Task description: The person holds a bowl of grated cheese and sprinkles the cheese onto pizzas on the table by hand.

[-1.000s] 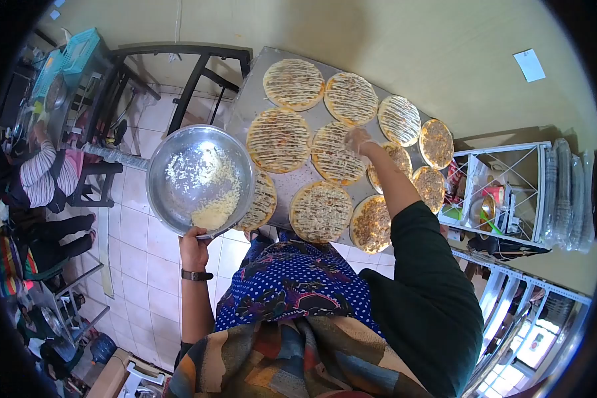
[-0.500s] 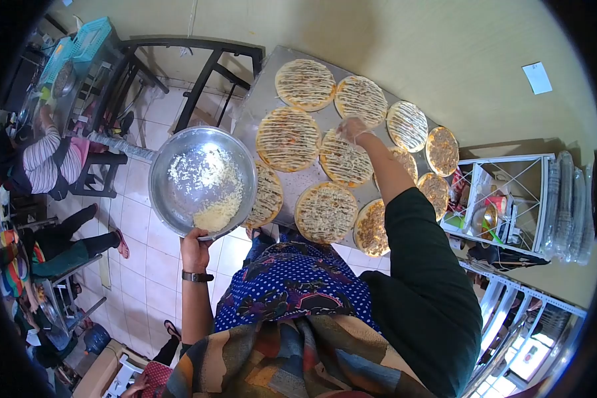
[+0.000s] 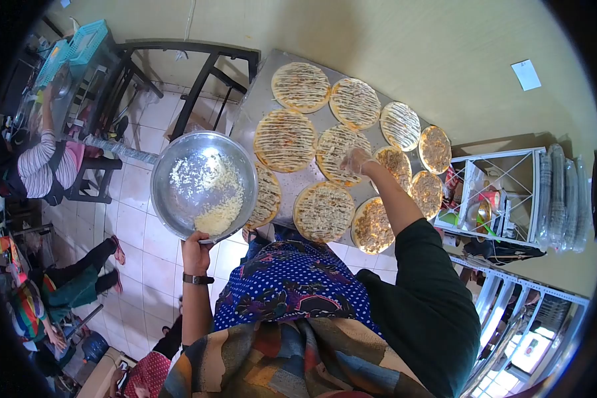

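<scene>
While the left hand (image 3: pixel 196 255) holds a round metal bowl (image 3: pixel 172 202) by its near rim, the right hand (image 3: pixel 357 161), in a clear glove, is over the right part of a pizza (image 3: pixel 335 142) near the middle of a metal desk (image 3: pixel 262 86). The bowl is past the desk's left edge, above the tiled floor (image 3: pixel 131 219), and overlaps the view of the lower-left pizza (image 3: pixel 266 196). Bare metal shows along the desk's upper-left edge and in narrow gaps between pizzas; others touch or nearly touch. The near pizzas lie close to the desk's near edge.

The left thumb presses on the rim, the other fingers largely hidden beneath. The right fingers point down and are blurred; whether they are pinched or spread, or touch the pizza, I cannot tell. The right forearm partly covers the small pizza (image 3: pixel 390 162) beside it. At the far left, a person in striped sleeves (image 3: pixel 38 156) is cut off by the dark lens border.

The bowl's mouth faces up, with pale shreds (image 3: pixel 219 215) heaped toward the left hand. The pizzas lie flat, face up and round, alike in every direction; the desk's long axis slants from upper left to lower right.
</scene>
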